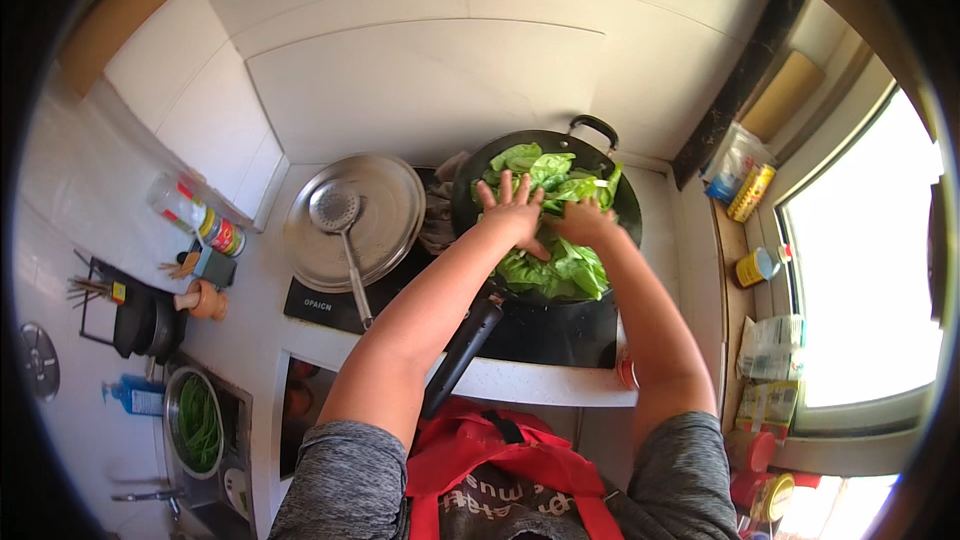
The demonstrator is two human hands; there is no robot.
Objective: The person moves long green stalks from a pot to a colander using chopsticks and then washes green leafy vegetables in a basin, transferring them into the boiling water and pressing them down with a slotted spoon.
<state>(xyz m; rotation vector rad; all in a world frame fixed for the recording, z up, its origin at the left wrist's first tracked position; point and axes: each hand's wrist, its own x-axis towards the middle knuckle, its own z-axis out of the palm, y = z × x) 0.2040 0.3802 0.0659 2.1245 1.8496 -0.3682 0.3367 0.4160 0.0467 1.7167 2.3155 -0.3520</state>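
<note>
A black wok [480,154] on the stove is heaped with green leafy vegetables [555,270]. My left hand [514,219] lies on the heap with its fingers spread apart and pointing to the far side. Close beside it, my right hand [585,223] rests among the leaves, its fingers partly hidden by them. Whether the right hand grips any leaves cannot be made out. The wok's long black handle [465,349] points toward me, between my forearms. At the wok's far rim stands a black loop handle [596,129].
Left of the wok, a large metal lid [390,195] carries a slotted metal skimmer [334,206]. A cloth [442,221] lies between lid and wok. A bowl of green vegetables [199,420] is at the sink [238,420]. Bottles and packets [754,266] line the right windowsill.
</note>
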